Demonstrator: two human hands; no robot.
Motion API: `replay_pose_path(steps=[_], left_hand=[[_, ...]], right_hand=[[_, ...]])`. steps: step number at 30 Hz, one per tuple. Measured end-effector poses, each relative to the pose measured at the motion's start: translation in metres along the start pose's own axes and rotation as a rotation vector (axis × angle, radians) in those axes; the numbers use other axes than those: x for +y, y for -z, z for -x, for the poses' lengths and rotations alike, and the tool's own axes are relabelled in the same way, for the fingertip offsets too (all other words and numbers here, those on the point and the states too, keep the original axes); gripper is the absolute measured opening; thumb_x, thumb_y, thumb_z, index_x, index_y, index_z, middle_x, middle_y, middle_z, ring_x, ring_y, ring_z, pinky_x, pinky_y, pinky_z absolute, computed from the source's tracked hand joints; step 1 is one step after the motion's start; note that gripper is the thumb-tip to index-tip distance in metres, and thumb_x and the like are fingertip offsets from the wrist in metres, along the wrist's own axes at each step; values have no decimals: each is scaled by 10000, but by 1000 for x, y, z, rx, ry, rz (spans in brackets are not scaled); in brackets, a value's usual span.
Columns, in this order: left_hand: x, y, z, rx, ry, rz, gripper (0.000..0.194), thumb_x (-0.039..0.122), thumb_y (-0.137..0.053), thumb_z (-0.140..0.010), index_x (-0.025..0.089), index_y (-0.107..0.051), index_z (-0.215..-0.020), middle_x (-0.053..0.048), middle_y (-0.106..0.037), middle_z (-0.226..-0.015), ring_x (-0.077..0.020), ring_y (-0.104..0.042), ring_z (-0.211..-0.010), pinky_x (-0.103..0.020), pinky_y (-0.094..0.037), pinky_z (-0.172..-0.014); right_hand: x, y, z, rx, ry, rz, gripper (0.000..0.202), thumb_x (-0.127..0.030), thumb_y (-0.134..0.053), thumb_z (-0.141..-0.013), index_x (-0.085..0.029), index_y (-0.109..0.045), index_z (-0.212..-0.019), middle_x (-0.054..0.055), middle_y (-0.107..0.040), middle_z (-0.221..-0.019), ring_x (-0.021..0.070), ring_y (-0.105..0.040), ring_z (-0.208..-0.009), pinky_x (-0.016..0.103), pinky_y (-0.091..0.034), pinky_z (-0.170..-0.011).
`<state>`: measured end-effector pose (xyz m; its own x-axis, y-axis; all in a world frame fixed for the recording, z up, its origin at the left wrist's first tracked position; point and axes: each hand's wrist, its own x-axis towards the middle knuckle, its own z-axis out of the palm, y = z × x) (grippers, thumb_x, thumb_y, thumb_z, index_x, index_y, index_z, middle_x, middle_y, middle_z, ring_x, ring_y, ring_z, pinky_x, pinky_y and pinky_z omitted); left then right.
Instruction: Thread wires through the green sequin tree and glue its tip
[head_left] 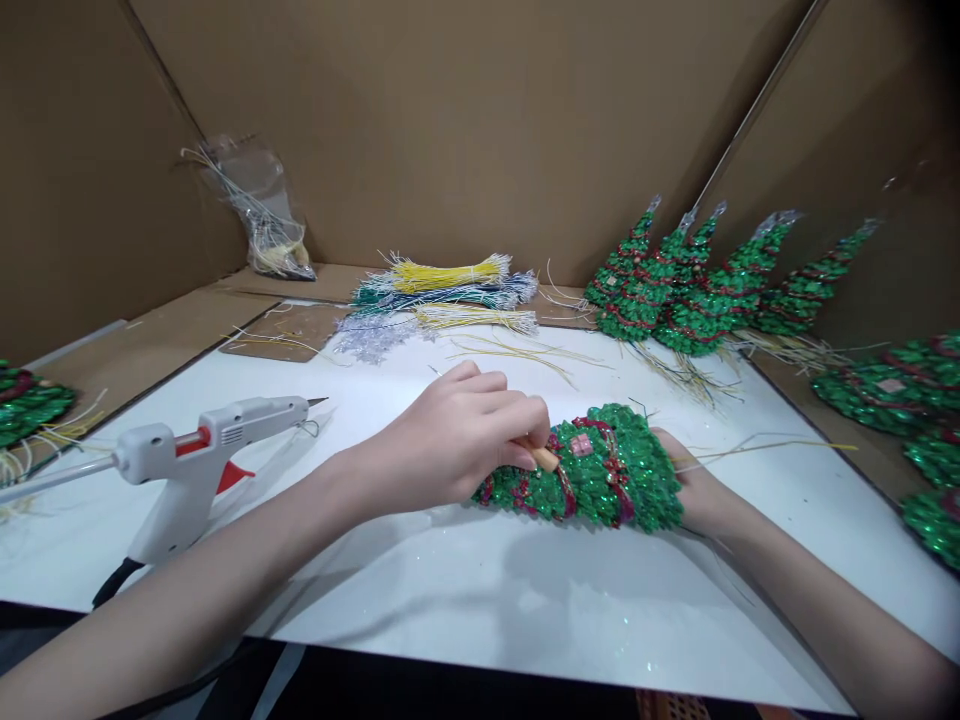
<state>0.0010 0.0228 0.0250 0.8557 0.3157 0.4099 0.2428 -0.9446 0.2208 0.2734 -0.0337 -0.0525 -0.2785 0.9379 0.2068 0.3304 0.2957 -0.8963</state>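
A small glittery green Christmas tree (645, 465), trimmed with red garland and a pink gift piece, is held on its side above the white tabletop. Its base faces right, and its narrow end is hidden behind my left hand (469, 435). That hand is closed around a wooden-handled tool (546, 457); only the handle's end shows plainly, lying over the tree's front. A thin metal tip seems to show above the knuckles. My right hand (694, 490) supports the tree from behind at its base, with the fingers hidden. Loose thin wires stick out near the right wrist.
To the left rests a white glue gun (180, 480) with a red trigger. Bundled yellow wires (450, 272) lie at the back, near silver glitter pieces (371, 335). Finished-looking trees (697, 290) stand back right, others far right. A plastic bag (266, 215) leans against the cardboard wall.
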Motion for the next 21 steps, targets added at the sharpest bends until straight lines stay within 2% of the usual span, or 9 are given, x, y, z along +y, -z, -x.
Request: replay_pose_path(steps=[3,6,13,21], left_hand=[[3,10,-4,-68,-111,-222,241,50,-416,-922,218,-586,-886,11,-649,-789,-150,-493,-766,-344,-289,-793],[7,19,-7,-123,-158,-357,351,-49,-383,-841,232,-583,-906,12,-602,-729,-155,-459,-755,-372,-264,-823],[14,28,-17,-185,-211,-467,403,-84,-343,-799,229,-556,-936,20,-515,-669,-153,-432,-706,-396,-252,-862],[19,26,-25,-204,-244,-486,263,-64,-432,-782,192,-491,-771,27,-445,-637,-144,-395,-689,-375,-248,-786]], right_hand=[[-4,-1,-2,-11,13,-19,167,-326,-722,-760,-190,-779,-838,54,-752,-850,287,-690,-850,331,-568,-722],[-8,-1,-4,-78,10,-47,193,-363,-687,-805,-194,-777,-816,49,-746,-844,270,-685,-847,320,-566,-725],[-4,1,-6,-81,-50,-113,241,-409,-695,-800,-187,-763,-732,38,-742,-836,250,-675,-830,298,-552,-706],[-2,-2,-8,-67,-50,-219,159,-334,-683,-809,-224,-789,-851,7,-757,-914,230,-684,-884,288,-551,-773]])
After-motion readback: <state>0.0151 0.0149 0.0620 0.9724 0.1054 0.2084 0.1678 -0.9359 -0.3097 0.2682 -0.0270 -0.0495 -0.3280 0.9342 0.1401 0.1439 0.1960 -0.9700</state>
